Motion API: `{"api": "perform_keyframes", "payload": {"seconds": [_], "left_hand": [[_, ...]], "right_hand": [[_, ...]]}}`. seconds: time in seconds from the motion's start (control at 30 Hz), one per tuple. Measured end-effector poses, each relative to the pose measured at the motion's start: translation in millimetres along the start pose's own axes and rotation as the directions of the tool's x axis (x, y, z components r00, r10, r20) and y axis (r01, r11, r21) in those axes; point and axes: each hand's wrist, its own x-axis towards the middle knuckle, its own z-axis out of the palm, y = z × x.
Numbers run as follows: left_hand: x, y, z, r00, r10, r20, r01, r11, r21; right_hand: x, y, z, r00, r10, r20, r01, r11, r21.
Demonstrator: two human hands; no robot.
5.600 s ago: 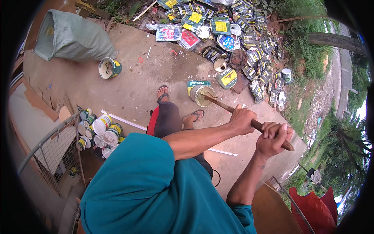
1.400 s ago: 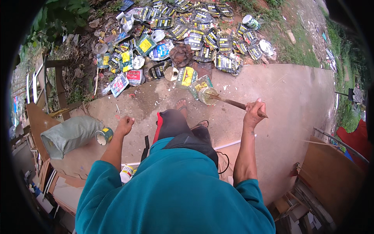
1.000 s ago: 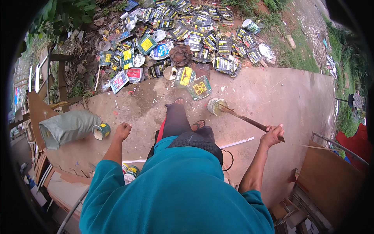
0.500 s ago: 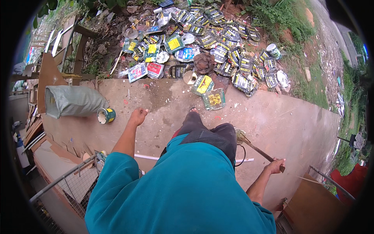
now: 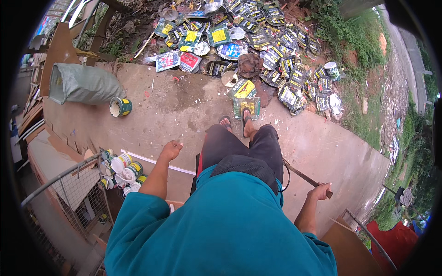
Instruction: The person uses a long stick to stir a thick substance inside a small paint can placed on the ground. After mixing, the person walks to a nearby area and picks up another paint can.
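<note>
Your right hand (image 5: 321, 191): 1, closed round 1 stick (image 5: 301, 174); grip firmly, clear of your leg. Your left hand (image 5: 171, 150): 1, empty, loosely curled. Foot (image 5: 247, 123): 1, over flat container (image 5: 237, 107); press evenly.

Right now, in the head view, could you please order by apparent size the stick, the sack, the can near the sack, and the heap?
1. Heap
2. Sack
Not ranked: can and stick. The stick looks longer but much thinner, and is partly hidden.

Printed lettering on flattened black containers (image 5: 289, 98), flattened green-yellow container (image 5: 244, 89).
</note>
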Motion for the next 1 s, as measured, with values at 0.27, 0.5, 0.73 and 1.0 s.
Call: {"api": "perform_keyframes", "payload": {"seconds": [0.27, 0.5, 0.73, 1.0], "left_hand": [[-41.0, -26.5, 7.2, 0.981, -0.116, -0.153, 0.027, 0.872, -0.489], [-19.0, -69.3, 66.2, 0.933, -0.343, -0.108, 0.293, 0.9, -0.323], [-30.6, 36.1, 121.3, 0.985, -0.101, -0.137, 0.048, 0.937, -0.346], [-44.3, -89.0, 49.4, 0.923, -0.228, -0.309, 0.121, 0.937, -0.329]], "right_hand": [[32.3, -7.6, 2.5, 0.997, 0.071, 0.005, -0.069, 0.986, -0.149], [74.2, -2.6, 8.9, 0.979, 0.189, -0.08, -0.192, 0.981, -0.039], [98.0, -12.5, 33.4, 0.983, 0.182, 0.0, -0.179, 0.97, -0.164], [43.5, 5.1, 16.1, 0.988, 0.127, -0.087, -0.134, 0.988, -0.077]]}}
